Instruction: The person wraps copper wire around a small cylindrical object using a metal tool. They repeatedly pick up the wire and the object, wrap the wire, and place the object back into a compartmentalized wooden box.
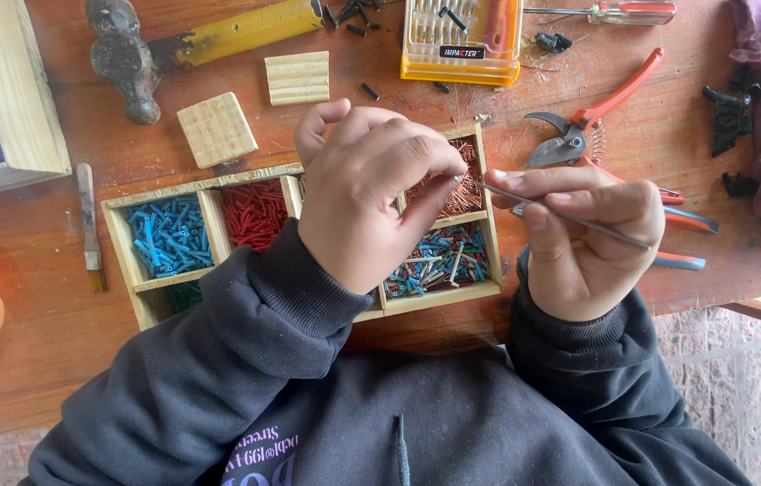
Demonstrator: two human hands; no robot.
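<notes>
**Thin wire pinched between 2 hands over the sorting box**

The left hand [371, 193] hovers over the middle of the wooden divided box [120, 225], its fingertips pressed together on the near end of a thin grey wire [569, 219]. The right hand [583, 238], at 3 o'clock from the left, has its grip closed round the same wire, thumb on top, with the far end poking out toward 4 o'clock. The wire runs between both hands, above the box's right edge.

By the look of it, the step in hand is working the wire's tip, perhaps stripping or threading it; any move from here seems to call for a steady right-hand hold and a fine pinch from the left.

The box has several compartments: blue sleeve pieces [169, 236] at 9 o'clock, red pieces [255, 213] beside them, copper strands [452, 184] at 1 o'clock, mixed coloured bits [443, 259] at 4 o'clock, and a little green showing below the blue.

On the wooden surface [39, 306], orange-handled pruners [592, 121] lie at 2 o'clock, a hammer [174, 49] at 11 o'clock, and a yellow bit case [461, 40] at 12 o'clock.
</notes>
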